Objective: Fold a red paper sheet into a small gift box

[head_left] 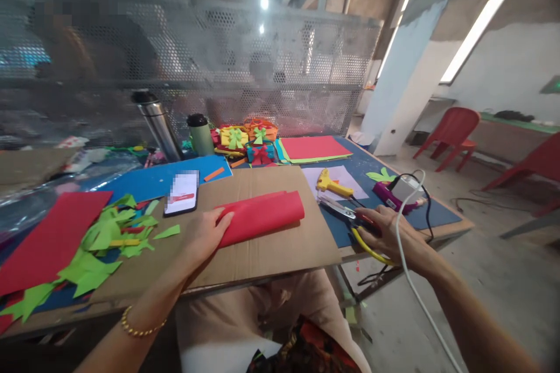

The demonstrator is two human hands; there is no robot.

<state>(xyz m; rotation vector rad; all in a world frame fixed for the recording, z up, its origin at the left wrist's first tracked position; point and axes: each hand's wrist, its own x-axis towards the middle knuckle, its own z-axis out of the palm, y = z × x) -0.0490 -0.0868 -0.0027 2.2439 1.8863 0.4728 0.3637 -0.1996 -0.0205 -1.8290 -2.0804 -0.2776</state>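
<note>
In a concrete-walled room with a perforated metal screen (324, 99) behind the table (367, 160), a folded red sheet (262, 217) lies on cardboard (271, 259) between the hands, its long axis running left to right. The left hand (206, 238) is nearer, touching its left end, though whether the fingers close around it I cannot tell; the right hand (387, 230) is wrapped around the handles of scissors (339, 208), blades pointing leftward just beyond the sheet's right end. Farther back stand a steel bottle (160, 128) and a green tumbler (201, 136), both dark-topped, contents hidden.
</note>
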